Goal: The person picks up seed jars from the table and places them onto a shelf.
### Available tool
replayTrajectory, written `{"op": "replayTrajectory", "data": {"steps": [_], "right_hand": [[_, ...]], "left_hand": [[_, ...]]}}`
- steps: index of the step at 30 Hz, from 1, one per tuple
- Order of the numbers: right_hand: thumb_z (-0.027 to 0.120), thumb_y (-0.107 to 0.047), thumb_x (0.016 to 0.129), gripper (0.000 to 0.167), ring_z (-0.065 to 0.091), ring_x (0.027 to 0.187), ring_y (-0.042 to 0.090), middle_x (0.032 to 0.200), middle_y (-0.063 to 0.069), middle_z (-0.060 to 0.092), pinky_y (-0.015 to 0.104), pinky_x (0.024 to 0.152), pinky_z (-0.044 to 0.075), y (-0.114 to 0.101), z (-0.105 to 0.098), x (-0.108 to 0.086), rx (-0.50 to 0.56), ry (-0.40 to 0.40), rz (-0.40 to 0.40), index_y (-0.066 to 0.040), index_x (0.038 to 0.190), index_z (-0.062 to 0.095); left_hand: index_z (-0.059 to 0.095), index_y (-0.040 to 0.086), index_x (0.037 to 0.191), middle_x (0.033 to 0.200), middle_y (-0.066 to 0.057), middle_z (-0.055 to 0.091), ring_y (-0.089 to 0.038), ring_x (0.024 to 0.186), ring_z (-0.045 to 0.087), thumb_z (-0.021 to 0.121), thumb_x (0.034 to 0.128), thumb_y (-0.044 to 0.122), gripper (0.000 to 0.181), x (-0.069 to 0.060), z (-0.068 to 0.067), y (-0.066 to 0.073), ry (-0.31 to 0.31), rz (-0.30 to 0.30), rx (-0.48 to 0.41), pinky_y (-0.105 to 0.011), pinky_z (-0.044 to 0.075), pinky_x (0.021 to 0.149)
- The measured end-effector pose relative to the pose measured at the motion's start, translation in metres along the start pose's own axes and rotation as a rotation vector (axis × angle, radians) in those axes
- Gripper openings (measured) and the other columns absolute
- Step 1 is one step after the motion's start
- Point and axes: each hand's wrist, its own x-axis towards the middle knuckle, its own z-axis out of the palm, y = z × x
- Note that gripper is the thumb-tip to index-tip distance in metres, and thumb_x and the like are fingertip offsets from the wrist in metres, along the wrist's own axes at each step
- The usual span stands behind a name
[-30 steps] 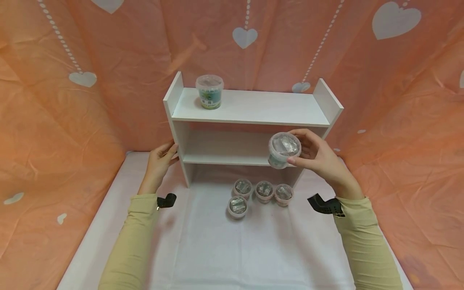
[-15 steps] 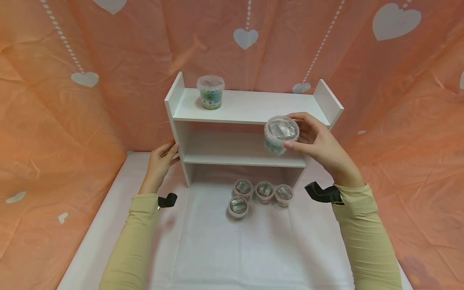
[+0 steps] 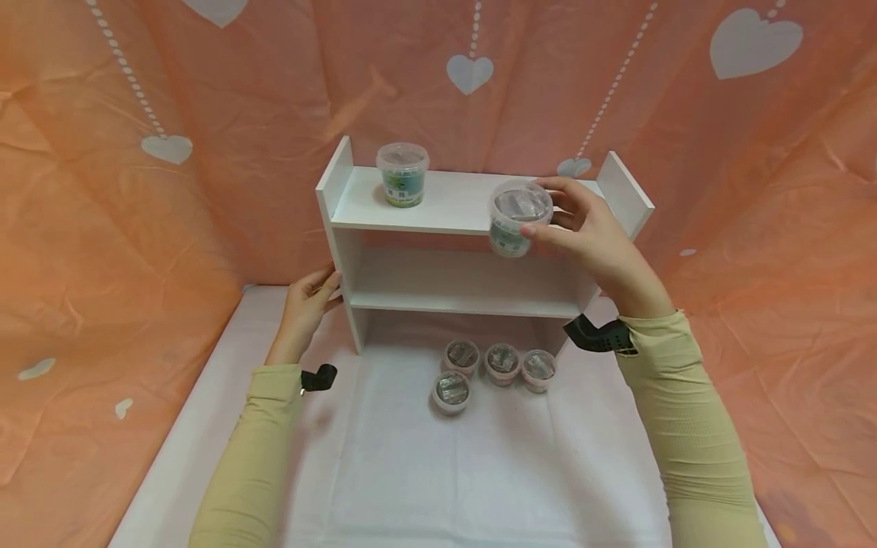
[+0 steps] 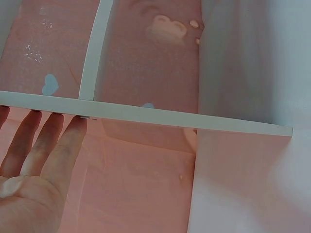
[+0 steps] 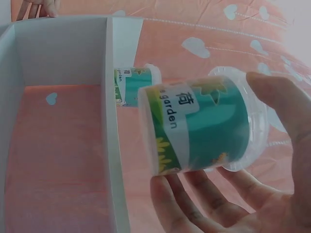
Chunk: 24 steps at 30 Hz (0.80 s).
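Observation:
My right hand (image 3: pixel 592 236) grips a clear lidded plastic tub (image 5: pixel 214 126) with a teal and green label, thumb on one side and fingers on the other. In the head view the tub hangs upright at the front of the top board of a white shelf unit (image 3: pixel 459 304), right of centre. My left hand (image 3: pixel 307 308) touches the outside of the unit's left side panel; in the left wrist view its straight fingers (image 4: pixel 58 150) meet the panel's edge. A matching tub (image 3: pixel 403 179) stands on the left of the top board.
Several small lidded cups (image 3: pixel 452 392) with silvery contents stand on the white cloth (image 3: pixel 411 479) before the unit's lowest opening. An orange curtain with white hearts (image 3: pixel 470 74) hangs behind and at both sides. The unit's side panels rise above the top board.
My right hand has lifted the tub from in front of the middle board to the height of the top board, drifting slightly left. The left hand stays at the side panel.

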Motion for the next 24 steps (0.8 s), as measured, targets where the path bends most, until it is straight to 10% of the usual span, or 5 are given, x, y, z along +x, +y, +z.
{"op": "replayTrajectory", "data": {"steps": [24], "right_hand": [[0.074, -0.017, 0.086, 0.054, 0.058, 0.104, 0.023, 0.125, 0.010, 0.055, 0.036, 0.094, 0.050, 0.005, 0.016, 0.047, 0.062, 0.099, 0.068, -0.009, 0.135, 0.052]], "left_hand": [[0.045, 0.000, 0.141, 0.143, -0.017, 0.043, -0.034, 0.125, 0.048, 0.056, 0.0972, 0.028, 0.054, 0.001, 0.000, -0.003, 0.009, 0.003, 0.015, -0.052, 0.044, 0.098]]}}
